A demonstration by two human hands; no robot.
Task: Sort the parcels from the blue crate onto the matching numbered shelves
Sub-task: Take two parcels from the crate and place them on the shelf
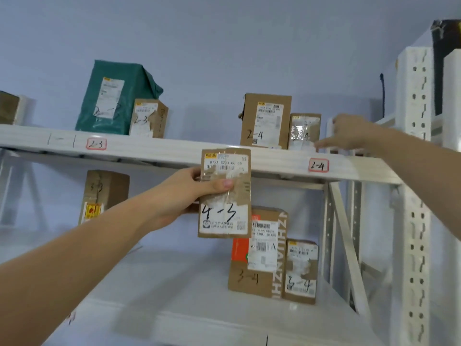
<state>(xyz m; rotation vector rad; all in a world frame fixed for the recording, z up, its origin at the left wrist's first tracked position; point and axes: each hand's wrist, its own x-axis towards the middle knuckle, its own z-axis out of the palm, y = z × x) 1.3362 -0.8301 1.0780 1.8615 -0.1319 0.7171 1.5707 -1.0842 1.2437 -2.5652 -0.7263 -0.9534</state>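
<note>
The left grip grasps a flat cardboard parcel marked 4-3, thumb curled across its taped face and fingers hidden behind it. That parcel is held upright in the air in front of the upper shelf beam, its top edge overlapping the beam and its lower part hanging below it.

The right grip reaches above the beam's right end, near the red-bordered 2-4 label. Its fingers are loosely extended, released, with one fingertip at the lower right corner of a small taped parcel marked 2-4; whether it truly touches is unclear through the blur. Just left of that parcel, on the same beam, stands a taller box marked 2-4.

Further left above the beam sit a green bag and a small box marked 2-3, above the 2-3 label. Below the beam, on the lower shelf, two boxes stand behind the held parcel.
</note>
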